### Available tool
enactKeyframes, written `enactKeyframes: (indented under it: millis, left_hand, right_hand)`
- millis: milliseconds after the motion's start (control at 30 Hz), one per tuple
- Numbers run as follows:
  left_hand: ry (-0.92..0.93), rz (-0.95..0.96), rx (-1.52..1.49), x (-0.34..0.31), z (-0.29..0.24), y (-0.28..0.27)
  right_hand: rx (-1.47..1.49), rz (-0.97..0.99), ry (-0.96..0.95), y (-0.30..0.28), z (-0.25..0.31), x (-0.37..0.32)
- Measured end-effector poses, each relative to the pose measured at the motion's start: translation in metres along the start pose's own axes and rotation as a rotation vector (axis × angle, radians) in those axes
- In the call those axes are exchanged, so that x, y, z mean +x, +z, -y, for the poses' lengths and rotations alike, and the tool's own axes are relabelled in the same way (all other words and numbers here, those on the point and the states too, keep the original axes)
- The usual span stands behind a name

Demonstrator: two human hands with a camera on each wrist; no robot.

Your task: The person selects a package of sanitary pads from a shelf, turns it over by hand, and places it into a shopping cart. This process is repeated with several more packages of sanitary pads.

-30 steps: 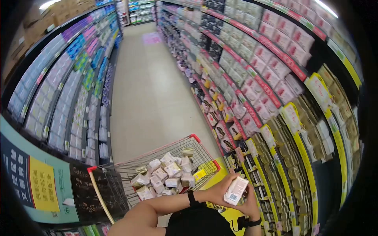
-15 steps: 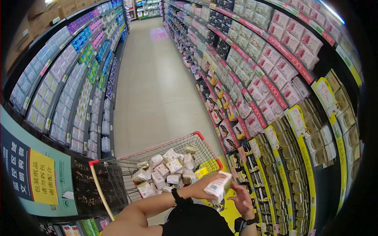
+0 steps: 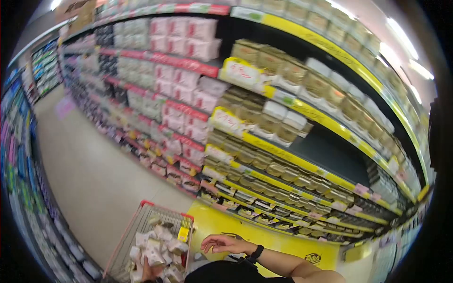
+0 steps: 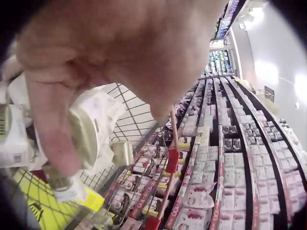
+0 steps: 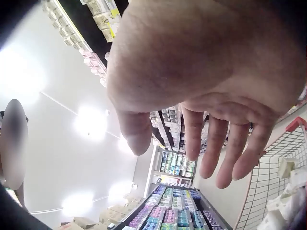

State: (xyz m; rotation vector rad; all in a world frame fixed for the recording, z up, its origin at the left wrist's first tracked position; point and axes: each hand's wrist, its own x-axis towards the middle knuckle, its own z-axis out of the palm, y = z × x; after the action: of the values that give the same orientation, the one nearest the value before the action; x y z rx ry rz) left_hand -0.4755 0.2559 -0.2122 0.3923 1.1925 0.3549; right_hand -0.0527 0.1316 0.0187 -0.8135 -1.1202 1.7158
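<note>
My left hand [image 3: 150, 271] is low over the shopping cart [image 3: 121, 236], among a heap of white-and-gold wrapped packs [image 3: 163, 233]. Close up in the left wrist view, the thumb of that hand [image 4: 115, 52] bends down over the gold side of a white-and-gold pack [image 4: 98, 132]; the other fingers are hidden behind it. Beside the cart's right side, my right hand [image 3: 225, 244] hangs with loosely bent fingers and holds nothing. Its fingers spread apart in the right wrist view, with the cart's wire side [image 5: 261, 175] beyond them.
Shelves with yellow edge strips [image 3: 278, 148] and rows of gold packs stand to the right of the cart. Pink packs [image 3: 177, 82] fill the shelves farther left. A yellow floor mat [image 3: 207, 219] lies beside the cart, and the aisle floor [image 3: 85, 165] runs away ahead.
My left hand has carried the pack from beside the cart into the heap. The right hand has come away from the pack. The head view has swung right toward the shelves.
</note>
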Motion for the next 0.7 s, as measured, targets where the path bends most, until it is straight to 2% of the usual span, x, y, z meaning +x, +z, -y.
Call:
enactKeyframes:
  millis: [67, 133, 200, 233, 267, 333, 433, 567, 600, 667, 700]
  left_hand:
    - [-0.106, -0.135, 0.067, -0.015, 0.007, 0.004]
    - [-0.137, -0.064, 0.05, 0.02, 0.038, -0.018]
    - [-0.051, 0.037, 0.358, 0.018, 0.037, 0.011]
    - [-0.044, -0.148, 0.476, 0.024, 0.038, 0.037]
    - [-0.048, -0.008, 0.416, -0.016, 0.007, 0.083]
    - [0.002, 0.146, 0.386, -0.016, -0.004, 0.113]
    - [0.101, 0.326, 0.585, 0.011, -0.015, 0.137]
    - [0.205, 0.3, 0.757, 0.05, -0.022, 0.151]
    - [0.198, 0.245, 0.787, 0.047, -0.026, 0.164]
    - [0.192, 0.131, 0.837, -0.007, -0.044, 0.215]
    - [0.199, 0.134, 0.86, -0.008, -0.045, 0.222]
  right_hand:
    - [0.007, -0.003, -0.045, -0.006, -0.008, -0.002]
    - [-0.01, -0.046, -0.025, -0.009, 0.003, -0.008]
    - [-0.12, -0.073, 0.018, -0.018, 0.024, -0.018]
    - [-0.171, -0.123, 0.011, -0.027, 0.025, -0.024]
    - [-0.276, -0.185, -0.001, -0.037, 0.031, -0.031]
    - [-0.481, -0.313, -0.017, -0.06, 0.056, -0.051]
    - [-0.787, -0.525, -0.028, -0.089, 0.115, -0.092]
    - [-1.213, -0.829, -0.017, -0.138, 0.192, -0.149]
    - [-1.324, -0.898, -0.022, -0.158, 0.205, -0.164]
    - [-1.499, -1.037, -0.096, -0.19, 0.231, -0.189]
    - [-1.518, -1.1, -0.076, -0.206, 0.245, -0.2]
